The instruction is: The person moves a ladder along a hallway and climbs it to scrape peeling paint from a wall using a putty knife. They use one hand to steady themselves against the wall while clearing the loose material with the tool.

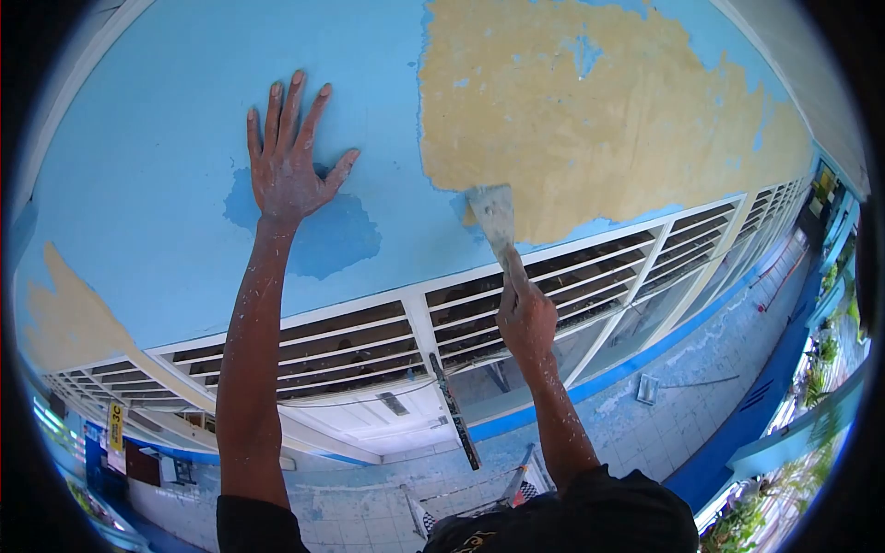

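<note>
My left hand [291,170] lies flat on the light blue wall [184,120], fingers spread, over the edge of a darker blue patch [336,240]. In my right hand [527,318] is a putty knife [495,217], held by its handle with the blade up against the wall. The blade touches the lower left edge of a large tan area [599,120] where the blue paint is gone. Whitish specks cover both hands and forearms.
Below the wall runs a row of white louvred openings [553,286], with a white door [369,424] under it. A long narrow spattered strip [452,410] hangs near the door. Far below are a tiled floor [645,442], a long-handled tool [648,389] and plants [737,525] at the right.
</note>
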The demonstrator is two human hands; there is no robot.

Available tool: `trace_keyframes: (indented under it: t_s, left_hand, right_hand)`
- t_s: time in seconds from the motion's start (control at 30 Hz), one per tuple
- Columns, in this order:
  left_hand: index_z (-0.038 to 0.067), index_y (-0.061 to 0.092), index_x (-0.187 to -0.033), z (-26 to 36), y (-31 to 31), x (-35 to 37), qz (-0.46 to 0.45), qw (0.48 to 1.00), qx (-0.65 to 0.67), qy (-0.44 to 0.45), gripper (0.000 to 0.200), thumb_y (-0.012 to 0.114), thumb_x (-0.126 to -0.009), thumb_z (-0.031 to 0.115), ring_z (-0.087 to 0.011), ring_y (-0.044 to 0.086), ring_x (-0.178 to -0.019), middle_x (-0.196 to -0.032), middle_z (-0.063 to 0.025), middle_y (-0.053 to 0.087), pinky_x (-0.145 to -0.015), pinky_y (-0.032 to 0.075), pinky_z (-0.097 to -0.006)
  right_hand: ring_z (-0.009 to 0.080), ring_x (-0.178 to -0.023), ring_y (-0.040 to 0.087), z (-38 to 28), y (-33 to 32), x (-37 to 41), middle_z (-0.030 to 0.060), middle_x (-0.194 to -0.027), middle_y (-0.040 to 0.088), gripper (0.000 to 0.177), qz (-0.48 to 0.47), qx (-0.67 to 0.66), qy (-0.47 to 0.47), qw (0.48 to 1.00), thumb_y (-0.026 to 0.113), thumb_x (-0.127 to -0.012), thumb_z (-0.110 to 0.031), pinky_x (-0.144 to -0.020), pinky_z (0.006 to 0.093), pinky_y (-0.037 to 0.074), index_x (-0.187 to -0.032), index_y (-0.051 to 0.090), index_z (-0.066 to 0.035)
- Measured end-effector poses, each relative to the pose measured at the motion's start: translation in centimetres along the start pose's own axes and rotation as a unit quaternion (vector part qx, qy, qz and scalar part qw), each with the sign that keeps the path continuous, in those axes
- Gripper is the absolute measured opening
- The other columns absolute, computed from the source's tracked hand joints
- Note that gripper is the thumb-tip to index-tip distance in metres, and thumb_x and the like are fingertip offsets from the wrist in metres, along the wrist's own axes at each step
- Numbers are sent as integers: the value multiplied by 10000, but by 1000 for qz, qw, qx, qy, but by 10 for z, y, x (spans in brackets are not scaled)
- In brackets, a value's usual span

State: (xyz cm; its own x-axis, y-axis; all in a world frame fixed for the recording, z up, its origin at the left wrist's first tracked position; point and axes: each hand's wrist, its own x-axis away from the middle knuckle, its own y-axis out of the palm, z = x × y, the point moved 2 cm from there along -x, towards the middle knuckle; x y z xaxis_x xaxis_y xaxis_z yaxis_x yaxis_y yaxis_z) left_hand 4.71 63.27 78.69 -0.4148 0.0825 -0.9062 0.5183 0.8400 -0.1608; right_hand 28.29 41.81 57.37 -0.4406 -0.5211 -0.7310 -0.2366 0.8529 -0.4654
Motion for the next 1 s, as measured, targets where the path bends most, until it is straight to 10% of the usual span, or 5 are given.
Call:
trace_keyframes:
  t_s: [1.0]
  left_hand:
    - [254, 414, -1606, -2, 1, 3, 5, 1000, -4, 2, 847, 689, -893, 619, -325, 249, -1582, -1709, -73, 304, -1260, 148, -624]
  right_hand:
    - [323, -522, 635, 7, 14, 23, 103, -730, 630, 542, -10, 40, -49, 998, 652, -980, -149, -442, 444, 501, -1506, 539, -214]
